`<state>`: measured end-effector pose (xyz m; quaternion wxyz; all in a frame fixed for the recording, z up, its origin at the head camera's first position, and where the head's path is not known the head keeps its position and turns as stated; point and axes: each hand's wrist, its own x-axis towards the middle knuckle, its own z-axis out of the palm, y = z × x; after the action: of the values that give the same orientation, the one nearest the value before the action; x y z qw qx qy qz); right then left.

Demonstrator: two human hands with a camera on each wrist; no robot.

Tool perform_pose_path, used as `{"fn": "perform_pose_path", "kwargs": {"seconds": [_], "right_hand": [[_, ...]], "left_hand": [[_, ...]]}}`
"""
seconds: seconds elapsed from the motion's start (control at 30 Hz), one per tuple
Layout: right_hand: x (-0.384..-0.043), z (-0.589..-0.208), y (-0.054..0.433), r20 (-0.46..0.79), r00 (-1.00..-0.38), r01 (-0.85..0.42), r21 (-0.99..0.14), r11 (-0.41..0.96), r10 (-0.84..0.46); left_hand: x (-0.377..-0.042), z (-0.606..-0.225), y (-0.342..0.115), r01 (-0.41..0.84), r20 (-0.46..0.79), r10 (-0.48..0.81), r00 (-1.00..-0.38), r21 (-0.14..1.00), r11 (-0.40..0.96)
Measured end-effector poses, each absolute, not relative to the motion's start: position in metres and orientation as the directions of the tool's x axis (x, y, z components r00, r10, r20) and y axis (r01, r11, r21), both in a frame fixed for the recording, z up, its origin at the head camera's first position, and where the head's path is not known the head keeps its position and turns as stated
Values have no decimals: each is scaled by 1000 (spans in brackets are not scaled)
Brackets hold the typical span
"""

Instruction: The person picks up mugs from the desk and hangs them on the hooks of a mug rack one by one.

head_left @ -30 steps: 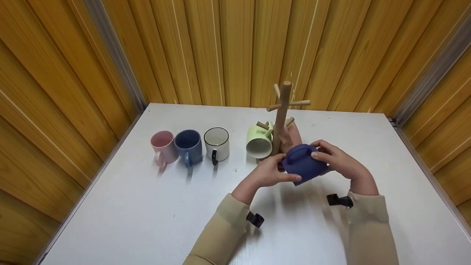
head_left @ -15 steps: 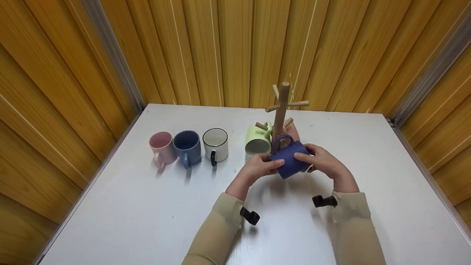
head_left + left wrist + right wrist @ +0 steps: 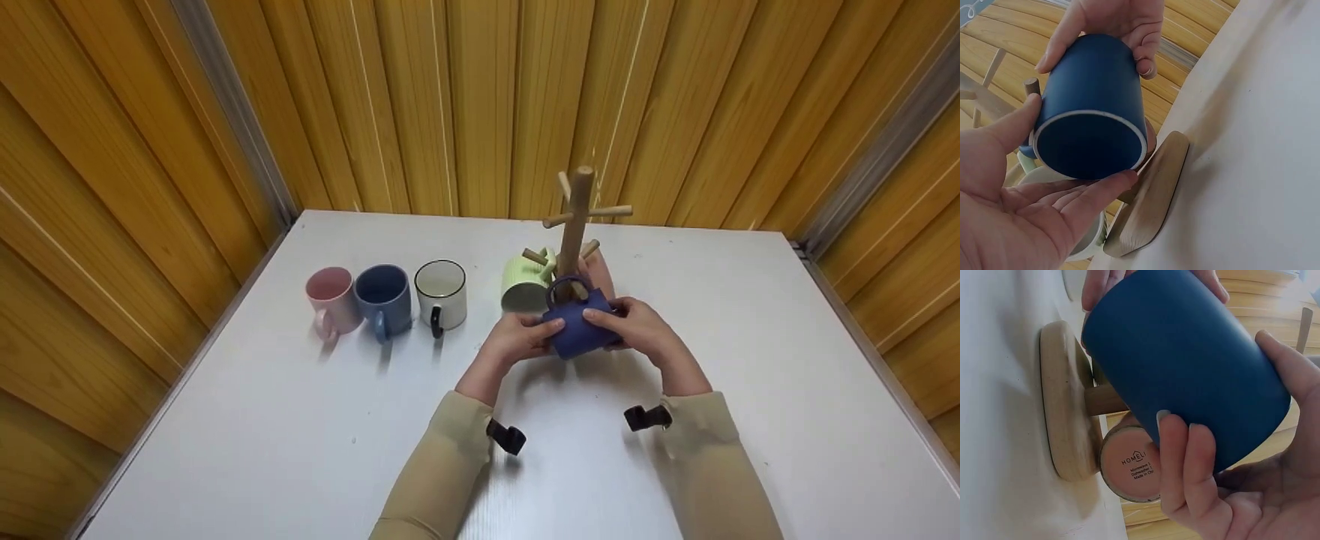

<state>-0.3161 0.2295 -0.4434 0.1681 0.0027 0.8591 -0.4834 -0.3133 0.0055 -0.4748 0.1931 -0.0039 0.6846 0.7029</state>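
Note:
Both hands hold a dark blue mug on its side, close in front of a wooden mug tree. My left hand grips the open-mouth end, its thumb on top; the mouth faces this hand in the left wrist view. My right hand grips the base end, with fingertips on the wall. The mug's handle points up toward the post, and a peg end shows inside its loop in the head view. How far the peg goes through, I cannot tell.
A light green mug hangs left of the post, and a pink mug is behind it at right. Upright at left stand a pink mug, a blue mug and a white black-rimmed mug. Wood-panel walls surround the white table.
Both hands have carried the dark blue mug left toward the post. They have turned it so that its handle now points up at the lower pegs.

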Motion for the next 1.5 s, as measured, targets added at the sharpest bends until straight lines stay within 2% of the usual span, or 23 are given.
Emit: {"fn": "perform_pose_path", "kwargs": {"seconds": [0.2, 0.3, 0.47, 0.63, 0.8, 0.9, 1.0, 1.07, 1.27, 1.5], "right_hand": [[-314, -444, 225, -287, -948, 170, -819, 547, -136], [-313, -444, 224, -288, -949, 175, -823, 541, -131], [-313, -445, 221, -292, -948, 183, -829, 528, -129], [-314, -447, 219, -305, -945, 200, -830, 521, -122], [-316, -449, 220, -334, -934, 227, -830, 509, -128], [-317, -450, 221, -348, -928, 241, -831, 502, -130], [-317, -450, 223, -357, -925, 249, -825, 508, -127], [-316, -449, 223, -359, -925, 245, -817, 522, -128], [-314, -449, 223, -341, -928, 211, -810, 547, -147], [-312, -447, 223, -338, -927, 186, -792, 582, -164]], "left_hand": [[-315, -478, 7, -260, -249, 253, -935, 966, -11], [-314, -477, 7, -241, -240, 244, -940, 970, 28], [-312, -469, 4, -171, -218, 225, -950, 962, 212], [-306, -447, -16, -62, -165, 181, -969, 880, 471], [-299, -420, -51, -13, 23, -51, -998, 794, 607], [-296, -413, -71, -41, 146, -225, -963, 749, 661], [-297, -415, -85, -91, 216, -336, -917, 706, 702], [-298, -419, -91, -135, 206, -360, -910, 675, 726], [-303, -437, -102, -235, -9, -287, -958, 599, 765], [-306, -447, -112, -229, -8, -286, -958, 620, 751]]}}
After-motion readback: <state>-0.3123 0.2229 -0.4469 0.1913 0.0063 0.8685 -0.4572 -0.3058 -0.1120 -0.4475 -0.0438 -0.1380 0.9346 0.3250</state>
